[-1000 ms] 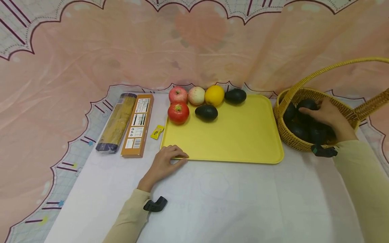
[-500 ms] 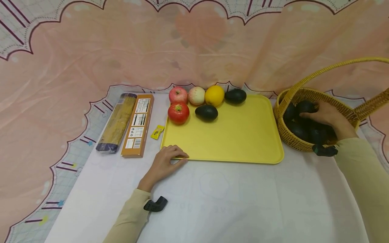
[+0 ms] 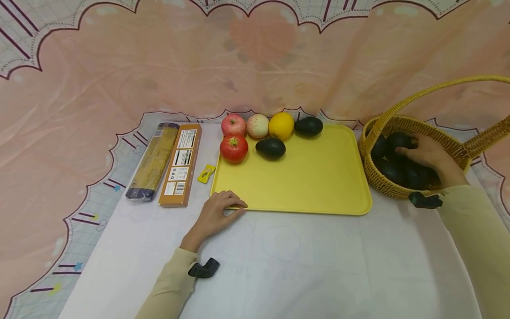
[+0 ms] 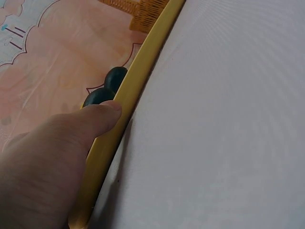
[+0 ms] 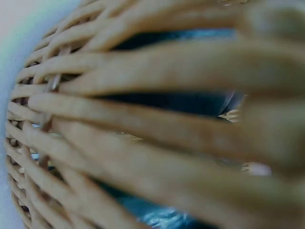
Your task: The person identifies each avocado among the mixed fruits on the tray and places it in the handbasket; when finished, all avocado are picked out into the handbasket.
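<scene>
Work looks part-done: two dark oval avocados (image 3: pixel 270 148) lie toward twelve o'clock on the yellow rectangular tray (image 3: pixel 314 181), left hand (image 3: pixel 217 212) pinching its eight-o'clock rim, while other avocados (image 3: pixel 389 172) remain in the three-o'clock tan wicker basket (image 3: pixel 384 186), the right hand (image 3: pixel 432 155)'s grip there unclear.

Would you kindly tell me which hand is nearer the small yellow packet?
Left: the left hand holds the near rim of the yellow tray, just below the packet in the head view. The right hand is beyond the tray's opposite end, inside the wicker basket.
</scene>
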